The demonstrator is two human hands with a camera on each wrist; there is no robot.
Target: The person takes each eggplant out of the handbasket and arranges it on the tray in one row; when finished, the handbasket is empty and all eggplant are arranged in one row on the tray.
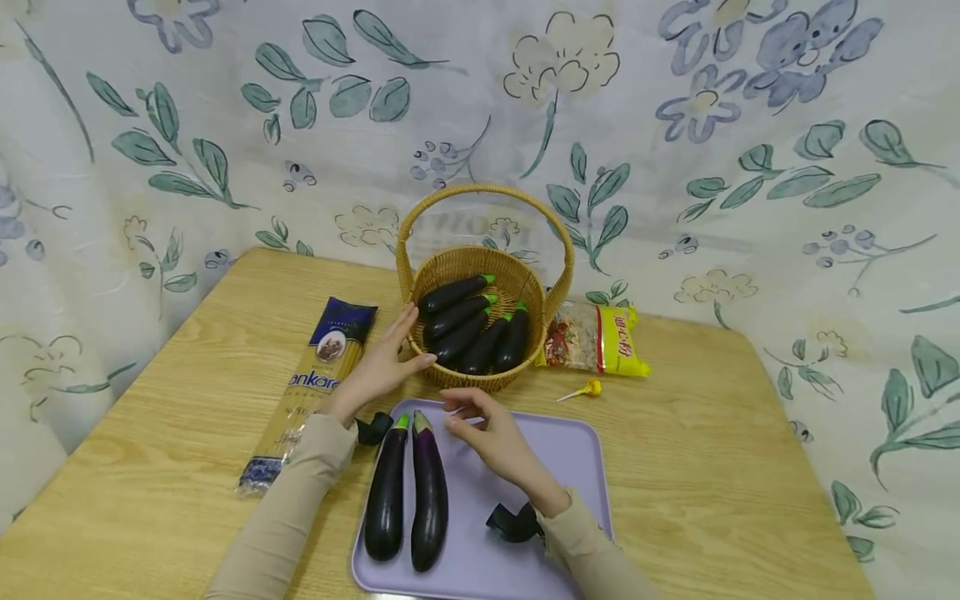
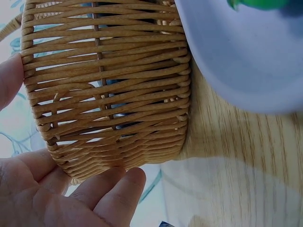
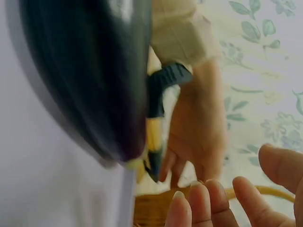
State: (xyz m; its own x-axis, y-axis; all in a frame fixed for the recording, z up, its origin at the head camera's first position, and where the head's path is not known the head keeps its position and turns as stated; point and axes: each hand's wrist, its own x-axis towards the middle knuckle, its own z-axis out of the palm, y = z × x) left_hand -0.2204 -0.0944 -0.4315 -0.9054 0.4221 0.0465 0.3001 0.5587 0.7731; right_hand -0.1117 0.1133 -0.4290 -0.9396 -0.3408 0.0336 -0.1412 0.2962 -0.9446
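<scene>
My left hand (image 1: 378, 367) rests its fingers against the left side of a wicker basket (image 1: 480, 381) with a tall handle. In the left wrist view, the fingers and thumb lie along the basket's woven wall (image 2: 109, 90). Several small dark eggplants (image 1: 453, 293) with green stems lie inside the basket. Over a lilac tray (image 1: 558, 454) hovers my right hand (image 1: 498, 437), fingers loosely bent, holding nothing. Two longer eggplants lie side by side on the tray's left part, one black (image 1: 386, 500) and one purplish near its stem (image 1: 429, 508).
A pack of spaghetti (image 1: 300, 408) lies left of the basket, partly under the left forearm. To the basket's right are a yellow food packet (image 1: 596, 337) and a small yellow lollipop (image 1: 591, 387). A floral curtain (image 1: 465, 100) hangs behind the wooden table (image 1: 697, 467).
</scene>
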